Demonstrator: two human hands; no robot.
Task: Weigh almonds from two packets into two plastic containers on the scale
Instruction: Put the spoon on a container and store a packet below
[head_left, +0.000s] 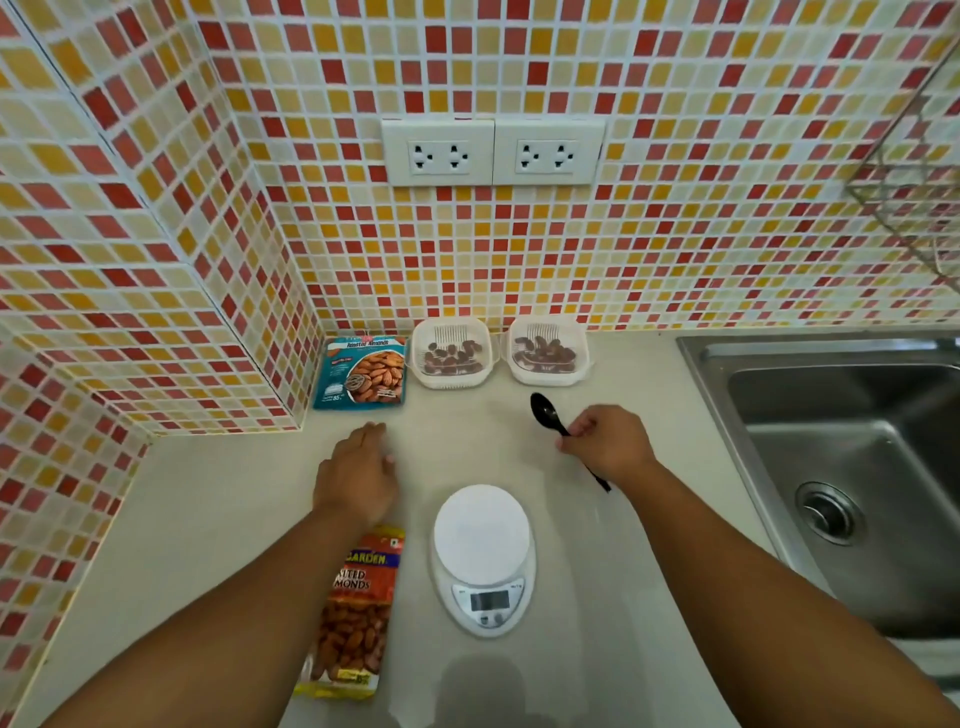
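My right hand (608, 441) was closed round the handle of a black plastic spoon (550, 415), bowl pointing up and away toward the wall. My left hand (358, 473) hovered empty, fingers loosely apart, above the top of the red and yellow almond packet (353, 613), which lay flat on the counter (208, 519) just left of the scale.

Both plastic containers (452, 353) (545, 351) sat side by side against the tiled wall, each already holding a shallow layer of dark brown almonds. The blue roasted almonds packet (363, 371) leaned at the wall just left of them.

The white digital scale (483, 556) stood near me with its round platform bare; I could not read the display.

Judgement: weighing looked close to finished, or one container wanted rechecking. To do that well I would lay the spoon down clear of the platform, lift a container by its side tabs, centre it on the platform and keep my hands off before reading. Almonds roll easily, so level carrying mattered.
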